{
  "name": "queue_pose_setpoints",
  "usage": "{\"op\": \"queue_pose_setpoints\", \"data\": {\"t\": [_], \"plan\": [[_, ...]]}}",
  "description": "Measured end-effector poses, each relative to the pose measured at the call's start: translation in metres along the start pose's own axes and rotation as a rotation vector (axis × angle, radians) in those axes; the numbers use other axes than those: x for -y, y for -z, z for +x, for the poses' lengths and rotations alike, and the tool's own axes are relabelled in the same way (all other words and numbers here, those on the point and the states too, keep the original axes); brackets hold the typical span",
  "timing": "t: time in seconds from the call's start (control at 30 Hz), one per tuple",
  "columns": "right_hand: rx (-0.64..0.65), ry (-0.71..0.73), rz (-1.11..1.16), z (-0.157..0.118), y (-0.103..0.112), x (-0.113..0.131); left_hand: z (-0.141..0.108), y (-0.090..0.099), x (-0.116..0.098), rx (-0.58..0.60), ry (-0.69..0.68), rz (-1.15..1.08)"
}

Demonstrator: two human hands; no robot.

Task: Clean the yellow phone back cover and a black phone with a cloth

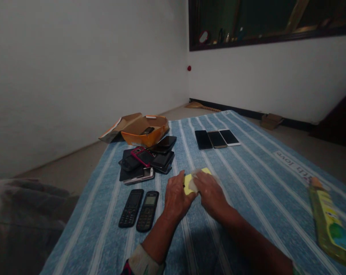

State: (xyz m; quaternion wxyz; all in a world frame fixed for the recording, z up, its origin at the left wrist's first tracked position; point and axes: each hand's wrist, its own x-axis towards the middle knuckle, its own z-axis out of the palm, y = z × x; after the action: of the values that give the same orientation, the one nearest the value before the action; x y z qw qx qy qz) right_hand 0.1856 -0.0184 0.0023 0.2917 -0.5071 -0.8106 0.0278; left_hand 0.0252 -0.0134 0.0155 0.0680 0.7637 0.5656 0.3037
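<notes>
A yellow phone-like object [188, 183] lies on the striped blue cloth [190, 229]. My left hand [177, 196] grips it at its left end. Bunched in my right hand [210, 193] is a whitish wipe [193, 186], pressed on the yellow object's face. Two keypad phones, one darker [131, 208] and one with a pale screen [147, 211], lie side by side to the left of my left hand. Beyond my hands, three flat phones lie in a row: black [203, 139], brownish [217, 139] and white-edged [229, 137].
A pile of phones [146, 162] sits at the left, before an open orange box [158, 131] with a dark phone inside. On the right, a bottle of yellow-green liquid [327, 225] lies on the cloth. Grey fabric [24, 225] shows at the far left.
</notes>
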Motion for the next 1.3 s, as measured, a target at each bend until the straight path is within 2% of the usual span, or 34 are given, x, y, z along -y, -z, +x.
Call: {"op": "queue_pose_setpoints", "data": {"t": [0.03, 0.1, 0.3, 0.43, 0.53, 0.73, 0.83, 0.97, 1.1, 1.2, 1.3], "plan": [[0.004, 0.065, 0.030, 0.000, -0.004, 0.005, 0.000, 0.000, 0.001, -0.006, -0.011, 0.000], [0.024, 0.105, 0.080, 0.002, -0.009, 0.010, -0.001, -0.001, 0.001, -0.006, -0.022, -0.001], [0.023, -0.063, 0.025, 0.020, -0.005, 0.002, -0.001, 0.002, 0.001, 0.036, 0.004, 0.003], [0.056, 0.070, 0.103, 0.021, -0.007, 0.014, -0.002, 0.001, 0.003, 0.032, -0.025, -0.015], [0.052, 0.119, 0.145, 0.009, -0.005, 0.014, -0.002, 0.001, 0.004, 0.021, -0.027, -0.006], [-0.110, -0.099, 0.015, -0.028, -0.008, -0.009, -0.002, 0.003, 0.000, 0.050, 0.008, 0.030], [-0.147, -0.099, -0.023, -0.039, -0.017, -0.004, -0.002, 0.005, 0.000, 0.075, 0.002, 0.020], [-0.084, 0.010, -0.026, -0.040, -0.016, 0.009, -0.001, 0.008, 0.003, 0.099, -0.070, -0.009], [0.040, -0.114, -0.035, -0.028, 0.002, 0.005, -0.001, 0.011, 0.007, 0.110, -0.102, -0.050], [0.041, -0.221, -0.062, -0.020, 0.007, -0.001, -0.001, 0.011, 0.009, 0.112, -0.098, -0.061], [0.014, -0.174, -0.050, -0.018, 0.000, 0.003, 0.000, 0.010, 0.011, 0.102, -0.080, -0.077]]}}
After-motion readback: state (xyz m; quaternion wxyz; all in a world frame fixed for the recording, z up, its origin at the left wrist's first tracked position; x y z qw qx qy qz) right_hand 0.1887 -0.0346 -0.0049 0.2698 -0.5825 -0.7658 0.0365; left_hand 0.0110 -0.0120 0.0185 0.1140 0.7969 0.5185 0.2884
